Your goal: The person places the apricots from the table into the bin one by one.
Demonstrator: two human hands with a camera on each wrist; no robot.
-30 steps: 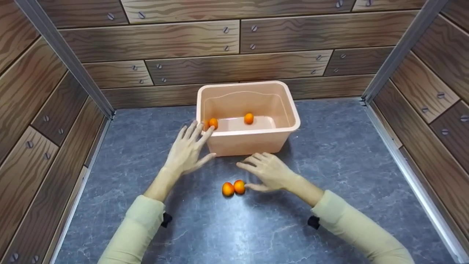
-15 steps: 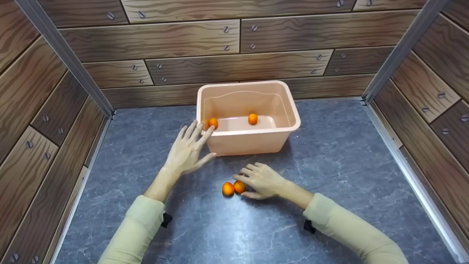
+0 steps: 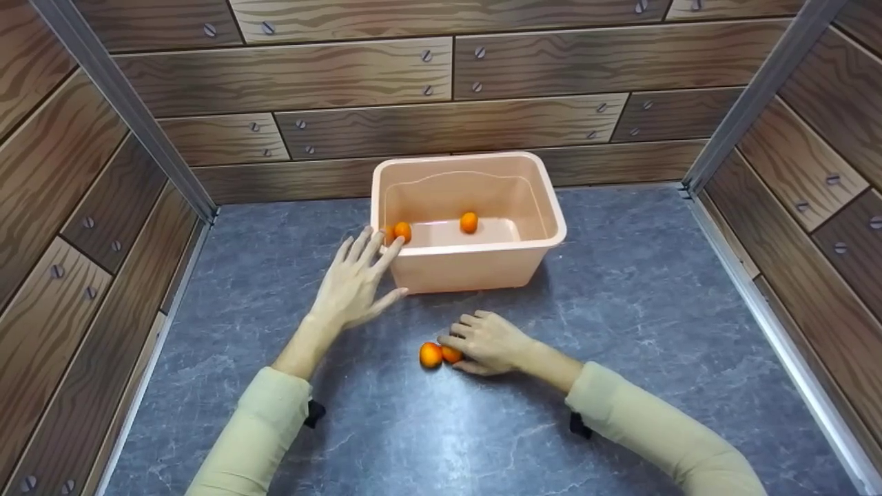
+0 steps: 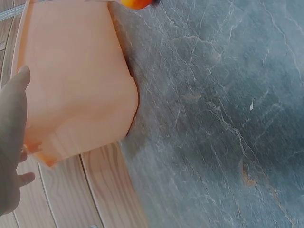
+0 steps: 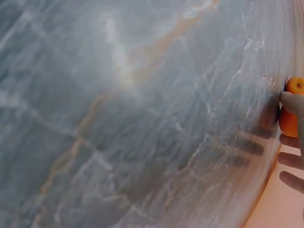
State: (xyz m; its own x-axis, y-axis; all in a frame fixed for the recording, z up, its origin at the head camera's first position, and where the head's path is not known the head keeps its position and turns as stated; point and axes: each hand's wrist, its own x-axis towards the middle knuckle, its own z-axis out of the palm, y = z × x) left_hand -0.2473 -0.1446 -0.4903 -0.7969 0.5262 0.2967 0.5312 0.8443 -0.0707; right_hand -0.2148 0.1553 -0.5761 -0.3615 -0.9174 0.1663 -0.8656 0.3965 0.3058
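Observation:
My left hand (image 3: 349, 279), fingers spread and straight, lies at the near left corner of a peach plastic bin (image 3: 468, 269), fingertips overlapping its rim. In the left wrist view only part of that hand (image 4: 12, 137) shows, beside the bin's wall (image 4: 71, 61). In front of the bin, two small oranges sit on the floor side by side. My right hand (image 3: 493, 344) pinches the right-hand orange (image 3: 452, 354) between thumb and fingers; the other orange (image 3: 431, 355) is just left of it. In the right wrist view, the thumb crosses the pinched orange (image 5: 288, 122).
Inside the bin, one orange (image 3: 468, 222) lies mid-floor and another (image 3: 402, 232) by the left wall, with an orange patch next to it, partly behind my fingers. Wood-patterned walls (image 3: 358, 76) enclose the grey marbled floor (image 3: 641, 289) at the back and both sides.
My right hand has come down and left, and its thumb and fingers have closed round the right-hand orange. In the bin, the middle orange rolled right, then back left. My left hand stays put.

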